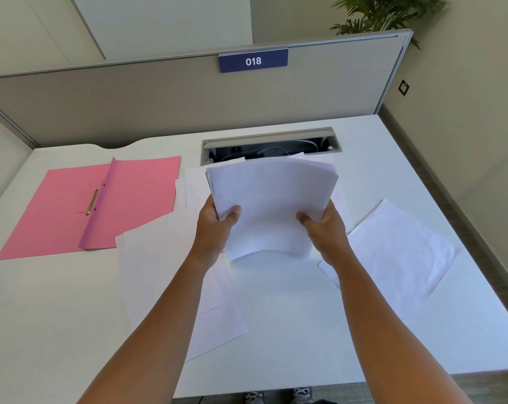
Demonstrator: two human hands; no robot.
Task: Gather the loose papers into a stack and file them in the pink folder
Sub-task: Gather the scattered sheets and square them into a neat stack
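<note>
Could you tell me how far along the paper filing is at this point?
Partly done: both the left hand and right hand grip a gathered stack. Loose sheets still lie on the desk. The pink folder lies open, nothing filed yet.

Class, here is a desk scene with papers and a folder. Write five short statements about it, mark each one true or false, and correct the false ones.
1. Both hands hold the stack of papers above the desk. True: the left hand and the right hand grip its lower edges.
2. The pink folder lies closed. False: it lies open, with its metal fastener showing.
3. Every sheet is already in the stack. False: loose sheets lie on the desk.
4. The folder lies to the left of the held stack. True.
5. The sign on the partition reads 081. False: it reads 018.
</note>
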